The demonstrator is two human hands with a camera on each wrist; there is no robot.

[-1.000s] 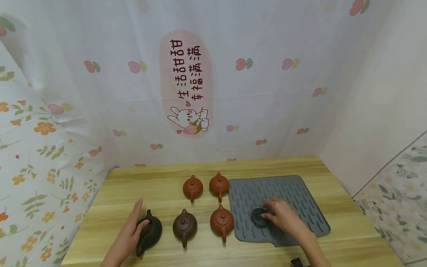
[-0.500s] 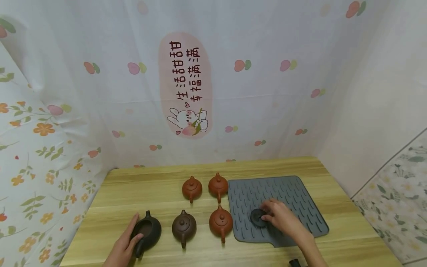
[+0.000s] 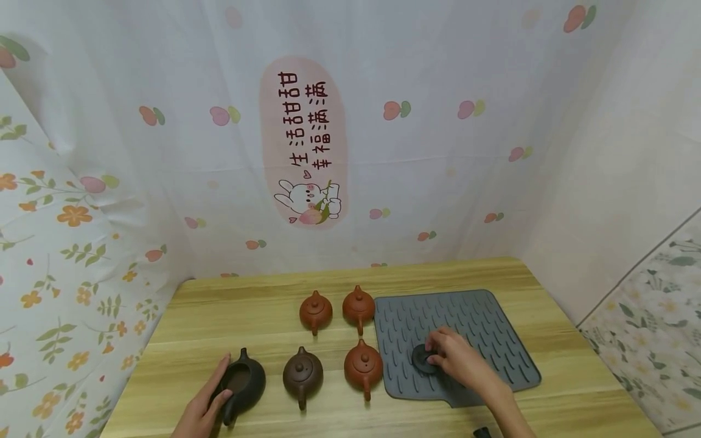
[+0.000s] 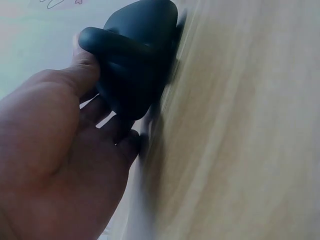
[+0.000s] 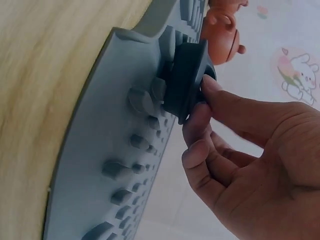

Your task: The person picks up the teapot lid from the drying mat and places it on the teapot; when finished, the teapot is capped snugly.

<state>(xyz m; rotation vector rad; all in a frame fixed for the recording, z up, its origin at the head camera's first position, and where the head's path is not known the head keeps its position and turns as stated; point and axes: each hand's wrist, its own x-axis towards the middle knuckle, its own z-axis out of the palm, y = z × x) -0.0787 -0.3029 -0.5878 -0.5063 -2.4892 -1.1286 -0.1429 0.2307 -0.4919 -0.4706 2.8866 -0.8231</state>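
A black teapot (image 3: 249,384) without its lid stands at the left of the table, its round opening showing. My left hand (image 3: 204,401) holds it from the left. In the left wrist view, the thumb lies by the teapot's handle (image 4: 115,44) and the fingers (image 4: 94,111) reach round the body's side. Over the grey ridged mat (image 3: 476,310), my right hand (image 3: 462,359) pinches the black lid (image 3: 423,360) by its knob. The right wrist view has the lid (image 5: 184,82) low against the mat's ridges, with thumb and forefinger at the knob.
A dark brown teapot (image 3: 303,376) stands beside the black one. Three reddish teapots, one at the front (image 3: 364,367) and two behind, stand left of the mat. A small black object (image 3: 482,432) shows by the right forearm. Patterned curtains (image 3: 416,182) close off the back.
My left hand has shifted left and lower around the black teapot, and its opening is now uncovered from the thumb. The right hand with the lid stays nearly in place.
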